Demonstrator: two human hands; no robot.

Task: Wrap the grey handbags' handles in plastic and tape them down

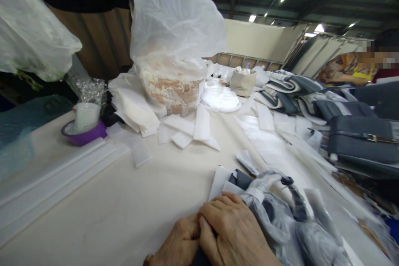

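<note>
Dark material is showing as a small piece [200, 257] under both hands, toward the near side of the tabletop [124, 208]; the hands are hiding most of it, so its long axis is staying unclear. The left hand [182, 237] and right hand [233, 232] are meeting over it, fingers curling; whether they are clasping it or only pressing down, I cannot tell. The right hand is lying nearer the plastic-wrapped bundle [271, 216], just beside it toward the right edge, its crinkled film bunching around a looped dark handle [297, 201]. Flat white strips [202, 124] are overlapping farther off, before a ragged, tape-patched basket [174, 91]. A round purple bowl [84, 135] is sitting near the far left corner.
</note>
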